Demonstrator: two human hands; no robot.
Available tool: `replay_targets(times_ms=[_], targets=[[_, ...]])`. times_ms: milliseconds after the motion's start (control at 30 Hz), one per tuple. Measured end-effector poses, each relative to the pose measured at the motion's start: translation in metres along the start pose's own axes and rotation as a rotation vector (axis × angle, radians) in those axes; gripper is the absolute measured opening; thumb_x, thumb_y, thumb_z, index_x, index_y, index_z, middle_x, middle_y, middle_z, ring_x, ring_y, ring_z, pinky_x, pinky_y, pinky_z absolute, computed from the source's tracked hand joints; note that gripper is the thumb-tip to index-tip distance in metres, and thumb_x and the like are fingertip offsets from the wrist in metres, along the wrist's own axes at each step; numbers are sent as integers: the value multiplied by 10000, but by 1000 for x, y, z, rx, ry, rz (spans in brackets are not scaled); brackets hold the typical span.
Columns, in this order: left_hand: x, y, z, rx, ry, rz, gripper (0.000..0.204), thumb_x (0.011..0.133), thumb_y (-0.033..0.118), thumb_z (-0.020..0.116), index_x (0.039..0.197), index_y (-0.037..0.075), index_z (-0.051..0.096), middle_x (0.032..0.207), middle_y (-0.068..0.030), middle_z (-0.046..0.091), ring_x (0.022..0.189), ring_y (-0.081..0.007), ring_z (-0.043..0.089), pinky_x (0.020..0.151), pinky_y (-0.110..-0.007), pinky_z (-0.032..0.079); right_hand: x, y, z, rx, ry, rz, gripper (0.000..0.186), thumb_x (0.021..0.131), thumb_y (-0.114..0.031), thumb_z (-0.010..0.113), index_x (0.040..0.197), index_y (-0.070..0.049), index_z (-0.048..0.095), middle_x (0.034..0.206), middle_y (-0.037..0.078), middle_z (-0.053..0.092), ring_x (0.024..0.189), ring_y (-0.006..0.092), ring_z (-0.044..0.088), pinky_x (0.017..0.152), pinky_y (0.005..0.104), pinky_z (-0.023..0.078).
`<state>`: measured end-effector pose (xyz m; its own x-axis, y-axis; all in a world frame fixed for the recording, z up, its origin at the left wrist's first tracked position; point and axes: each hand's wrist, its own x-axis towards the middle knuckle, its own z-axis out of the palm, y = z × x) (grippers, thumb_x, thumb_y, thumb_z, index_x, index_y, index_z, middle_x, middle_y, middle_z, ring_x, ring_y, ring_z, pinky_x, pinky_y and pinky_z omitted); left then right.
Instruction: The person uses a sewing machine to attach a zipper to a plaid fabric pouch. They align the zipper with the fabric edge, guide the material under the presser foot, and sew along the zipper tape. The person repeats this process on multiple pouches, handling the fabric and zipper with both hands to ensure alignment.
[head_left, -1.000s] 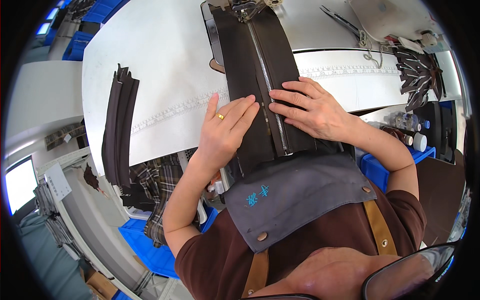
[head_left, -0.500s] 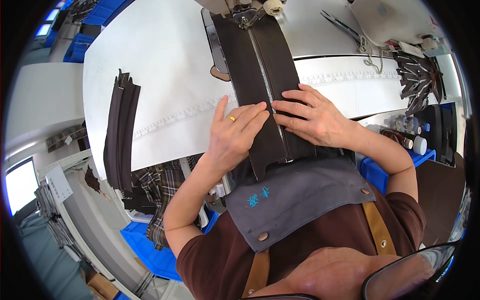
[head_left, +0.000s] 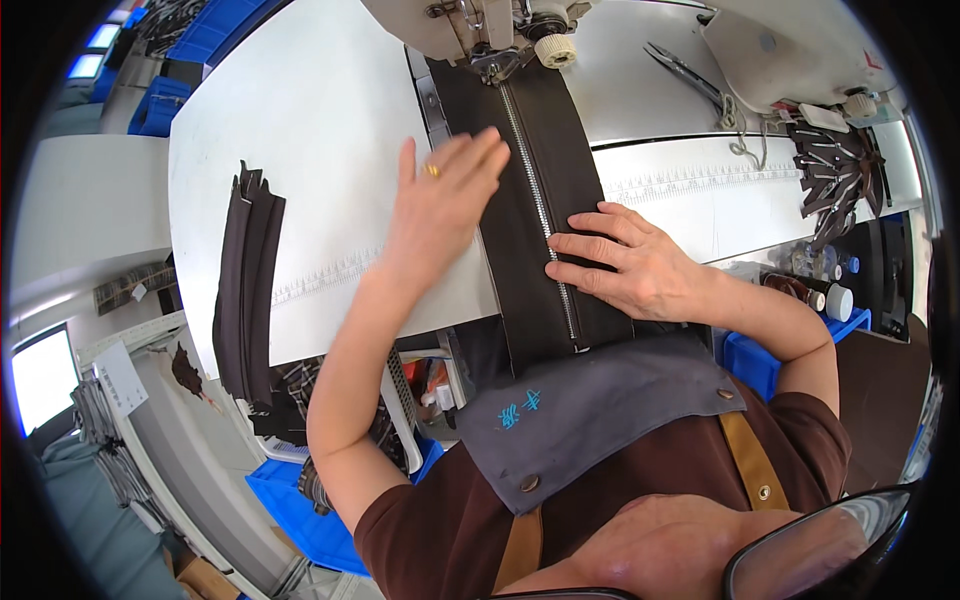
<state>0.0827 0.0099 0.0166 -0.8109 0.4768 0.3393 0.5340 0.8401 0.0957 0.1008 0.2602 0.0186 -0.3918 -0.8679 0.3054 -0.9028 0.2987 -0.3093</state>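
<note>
A long dark brown fabric piece [head_left: 577, 150] runs from under the sewing machine's presser foot [head_left: 492, 74] down to my apron, with a silver metal zipper [head_left: 537, 190] along its middle. My right hand [head_left: 630, 262] rests on its right half, fingers spread and fingertips beside the zipper teeth. Slightly smeared by motion, my left hand [head_left: 445, 195] is raised at the fabric's left edge; its fingers are stretched out and grip nothing. Whether it touches the cloth I cannot tell. The fabric's lower end meets the grey apron [head_left: 600, 400].
A stack of dark zipper strips [head_left: 246, 290] lies at the left of the white table [head_left: 330, 120]. Scissors [head_left: 685, 72] and a cord sit right of the machine. Zipper pieces [head_left: 838, 175] bunch at the far right. Blue bins [head_left: 300, 510] and bottles [head_left: 815, 265] stand below the tabletop.
My left hand has lifted off the zipper and moved up and left. My right hand stays on the fabric, slightly lower in view. More of the machine head shows at the top.
</note>
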Motion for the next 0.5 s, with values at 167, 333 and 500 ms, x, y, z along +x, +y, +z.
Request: replay_targets(times_ms=[167, 333, 500], targets=[[29, -26, 5, -142, -19, -91, 328, 832, 290, 630, 1121, 134, 634, 1192, 16, 601, 1084, -203, 542, 1039, -539, 239, 3, 2, -3, 31, 6, -19, 391, 713, -116, 669, 1102, -125, 630, 1205, 62, 541, 1090, 258, 511, 888, 396, 437], [32, -30, 4, -191, -49, -106, 339, 811, 319, 651, 1091, 126, 654, 1185, 10, 608, 1077, -216, 541, 1052, -533, 219, 4, 2, -6, 20, -36, -22, 395, 723, -122, 671, 1115, -125, 622, 1208, 60, 542, 1108, 257, 503, 901, 400, 427], [34, -31, 6, -208, -22, -123, 346, 812, 318, 651, 1097, 121, 652, 1187, 12, 609, 1056, -215, 545, 1062, -531, 197, 4, 5, -3, 22, -14, -11, 418, 725, -131, 676, 1138, -130, 609, 1215, 59, 540, 1118, 257, 499, 911, 403, 418]])
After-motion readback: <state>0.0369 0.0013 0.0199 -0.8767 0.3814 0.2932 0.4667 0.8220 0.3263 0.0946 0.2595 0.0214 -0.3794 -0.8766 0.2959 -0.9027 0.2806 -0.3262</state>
